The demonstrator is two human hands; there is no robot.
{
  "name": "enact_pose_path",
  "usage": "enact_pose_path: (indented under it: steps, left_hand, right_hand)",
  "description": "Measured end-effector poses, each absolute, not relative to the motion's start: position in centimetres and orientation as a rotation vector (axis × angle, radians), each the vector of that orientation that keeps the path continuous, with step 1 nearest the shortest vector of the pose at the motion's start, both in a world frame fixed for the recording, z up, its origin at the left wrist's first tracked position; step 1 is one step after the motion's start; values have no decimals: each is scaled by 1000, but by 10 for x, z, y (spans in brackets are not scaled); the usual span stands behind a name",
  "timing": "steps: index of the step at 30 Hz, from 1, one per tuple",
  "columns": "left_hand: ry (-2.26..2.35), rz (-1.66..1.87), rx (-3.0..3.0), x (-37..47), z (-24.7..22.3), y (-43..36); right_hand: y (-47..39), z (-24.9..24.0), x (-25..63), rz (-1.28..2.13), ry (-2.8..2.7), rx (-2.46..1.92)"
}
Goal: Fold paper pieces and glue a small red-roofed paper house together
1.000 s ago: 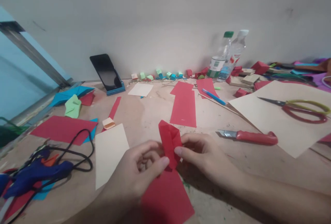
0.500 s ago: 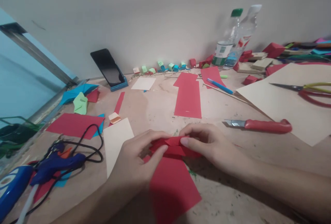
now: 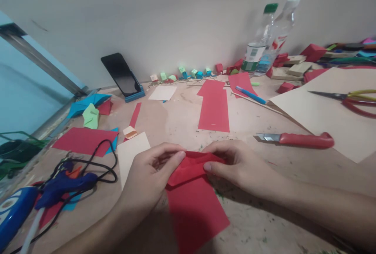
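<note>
A creased piece of red paper [image 3: 189, 168] is held between my two hands, just above the table. My left hand [image 3: 152, 172] pinches its left end, thumb on the near face and fingers hidden behind. At the right end my right hand [image 3: 237, 166] grips it the same way, its thumb tip near the middle fold. Beneath the held piece, a flat red sheet [image 3: 196, 215] lies on the table, its upper edge covered.
A red-handled knife [image 3: 305, 139] lies right of my hands, with scissors [image 3: 343, 96] on cream paper [image 3: 331, 117] beyond. At left are a blue glue gun [image 3: 64, 185] and its black cord. Two bottles [image 3: 255, 50] and a propped phone [image 3: 122, 74] stand behind.
The held red paper has tilted and now shows more of its near face. My left thumb has moved up to its upper left edge, and my right thumb sits slightly lower.
</note>
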State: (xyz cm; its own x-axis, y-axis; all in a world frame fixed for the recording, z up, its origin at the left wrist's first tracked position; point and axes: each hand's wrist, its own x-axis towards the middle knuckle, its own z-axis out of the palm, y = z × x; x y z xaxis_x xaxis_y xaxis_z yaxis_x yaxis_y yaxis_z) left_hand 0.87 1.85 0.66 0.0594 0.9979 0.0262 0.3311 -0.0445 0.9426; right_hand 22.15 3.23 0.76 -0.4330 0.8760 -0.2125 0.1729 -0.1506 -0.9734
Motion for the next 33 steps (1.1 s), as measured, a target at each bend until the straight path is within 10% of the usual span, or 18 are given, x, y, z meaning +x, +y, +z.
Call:
enact_pose_path:
  steps: [33]
  left_hand:
    - [1306,844,1556,13,5,11]
  right_hand:
    - [31,10,224,1668,-1664,-1177]
